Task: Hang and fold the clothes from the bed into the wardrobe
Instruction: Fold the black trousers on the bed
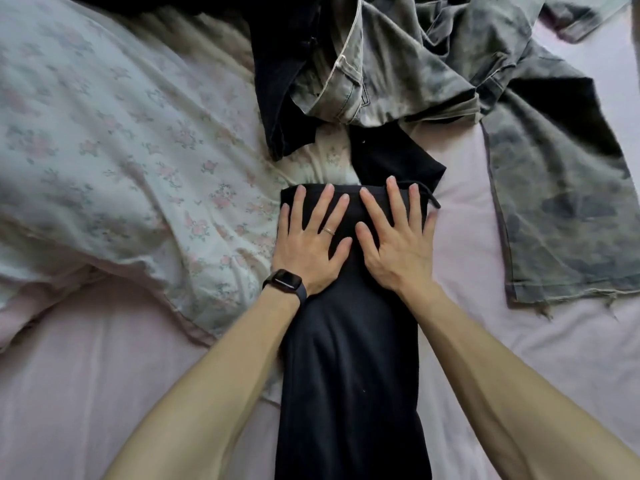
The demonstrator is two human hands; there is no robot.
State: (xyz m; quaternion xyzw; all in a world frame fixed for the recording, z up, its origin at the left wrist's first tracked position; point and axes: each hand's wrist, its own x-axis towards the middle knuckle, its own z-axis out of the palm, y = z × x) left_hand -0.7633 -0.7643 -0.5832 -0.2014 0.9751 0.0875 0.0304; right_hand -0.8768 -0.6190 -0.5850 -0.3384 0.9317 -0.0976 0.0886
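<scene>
Black garment (349, 375), far end beneath flat, splayed left hand (308, 245) and right hand (398, 245)

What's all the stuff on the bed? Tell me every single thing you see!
Black trousers: one, black, middle of the bed, folded into a long strip.
Jeans: one pair, washed-out grey, top right, crumpled.
Dark garment: one, near black, top middle, beside the jeans.
Pillow: one, white with pink flowers, left.
Sheet: one, pale pink, over the bed.
Watch: one, black, on the left wrist.
Ring: one, thin, on a left finger.
Left hand: one, flat on the trousers, fingers spread.
Right hand: one, flat on the trousers beside the left.
</scene>
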